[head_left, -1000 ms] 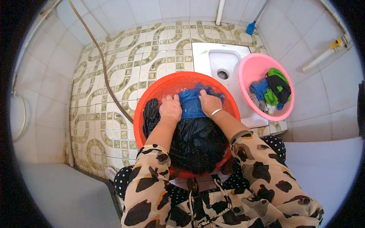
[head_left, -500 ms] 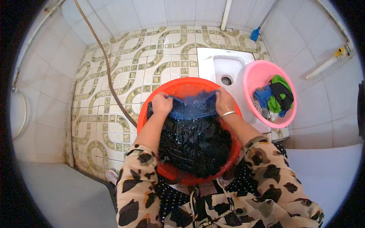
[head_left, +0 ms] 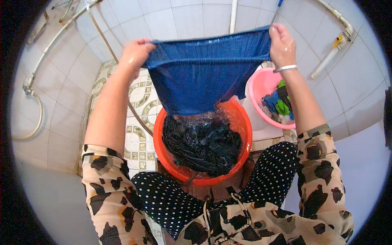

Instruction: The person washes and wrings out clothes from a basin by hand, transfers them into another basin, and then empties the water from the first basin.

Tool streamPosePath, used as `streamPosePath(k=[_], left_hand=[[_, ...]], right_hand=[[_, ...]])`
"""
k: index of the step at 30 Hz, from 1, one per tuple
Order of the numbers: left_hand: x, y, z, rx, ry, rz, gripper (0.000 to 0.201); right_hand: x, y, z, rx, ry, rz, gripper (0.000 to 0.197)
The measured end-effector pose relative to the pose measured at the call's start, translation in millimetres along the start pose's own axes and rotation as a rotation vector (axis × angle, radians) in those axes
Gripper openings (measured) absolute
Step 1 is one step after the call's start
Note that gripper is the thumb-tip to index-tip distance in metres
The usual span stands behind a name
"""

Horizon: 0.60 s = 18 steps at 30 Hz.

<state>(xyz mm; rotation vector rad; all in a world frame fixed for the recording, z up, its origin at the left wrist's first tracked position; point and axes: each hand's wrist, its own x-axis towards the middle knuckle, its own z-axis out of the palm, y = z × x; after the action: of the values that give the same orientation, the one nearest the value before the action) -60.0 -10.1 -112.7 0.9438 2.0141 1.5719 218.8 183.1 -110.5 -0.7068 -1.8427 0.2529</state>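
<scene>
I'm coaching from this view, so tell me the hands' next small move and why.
Probably lower the blue cloth into the red basin: the left hand and right hand hold it stretched by its upper corners, and its lower edge hangs near the dark cloth inside.

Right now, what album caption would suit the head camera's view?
Left hand and right hand hold a wet blue garment spread above a red basin of black laundry, pink basin nearby.

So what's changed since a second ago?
The left hand and right hand have raised the wet blue cloth from the red basin, and hold it stretched between them; neither has let go. The black clothing stays in the red basin, the pink basin at its right.
</scene>
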Motion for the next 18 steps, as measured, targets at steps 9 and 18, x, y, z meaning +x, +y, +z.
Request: streamPosePath(k=[9, 18], left_hand=[[-6.9, -123.3, 67.1, 0.669, 0.136, 0.141, 0.018], [-75.8, -263.4, 165.3, 0.881, -0.252, -0.221, 0.038]], right_hand=[[-113.2, 70.5, 63.3, 0.065, -0.22, 0.196, 0.025], [-248.7, 79.1, 137.3, -0.346, -1.124, 0.338, 0.024]])
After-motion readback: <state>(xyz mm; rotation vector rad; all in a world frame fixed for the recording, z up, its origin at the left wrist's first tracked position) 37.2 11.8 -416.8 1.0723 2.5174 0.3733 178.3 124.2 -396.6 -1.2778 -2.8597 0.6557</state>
